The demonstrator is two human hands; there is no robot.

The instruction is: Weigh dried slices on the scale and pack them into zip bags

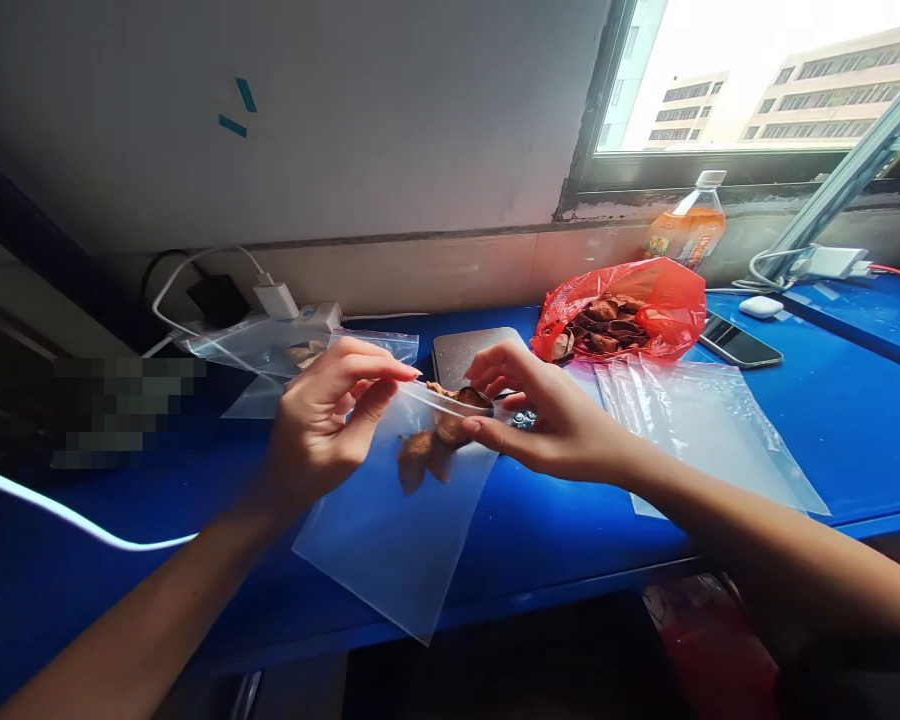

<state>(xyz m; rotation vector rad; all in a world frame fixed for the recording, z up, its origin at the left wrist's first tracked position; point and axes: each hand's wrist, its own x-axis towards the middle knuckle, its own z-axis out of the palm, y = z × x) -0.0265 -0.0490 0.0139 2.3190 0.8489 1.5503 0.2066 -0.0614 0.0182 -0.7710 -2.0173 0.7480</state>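
Left hand [334, 410]: bare, slim, with slender tapering fingers
Right hand [544, 415]: bare, similarly slender
Left forearm [172, 590]: bare as far as it shows, narrow at the wrist
Right forearm [750, 520]: bare, slim, widening towards the elbow

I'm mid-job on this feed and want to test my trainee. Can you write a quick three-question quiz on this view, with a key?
1. Multiple choice: what does the person's left hand pinch?
A) a white cable
B) the top edge of the clear bag
C) the drink bottle

2. True or false: the red bag is open, with brown pieces showing inside.

3. Fill in: as pictured, the phone lies just to the ____ of the red bag.

Key:
1. B, the top edge of the clear bag
2. True
3. right
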